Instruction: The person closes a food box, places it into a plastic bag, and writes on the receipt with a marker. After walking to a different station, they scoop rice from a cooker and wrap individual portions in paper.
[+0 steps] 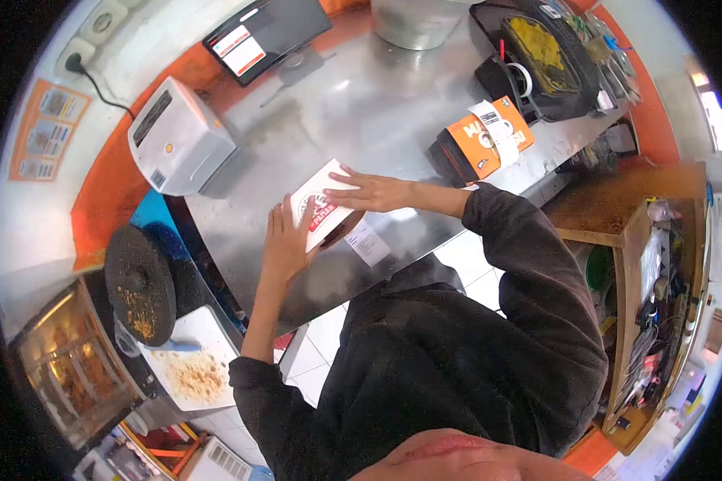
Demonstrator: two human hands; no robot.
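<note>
The left hand (pixel 284 243) and right hand (pixel 377 192), fingers spread on the white, red-printed cardboard box (pixel 323 211) at eleven o'clock from the wearer (pixel 449 361), could dent its top by pressing unevenly.

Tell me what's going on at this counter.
A person at a shiny metal counter has the left hand and the right hand on a white box with red print, one toward each side. A white printed paper slip lies on the counter, a little nearer the person. An orange box with a white paper strip sits farther right, untouched.
</note>
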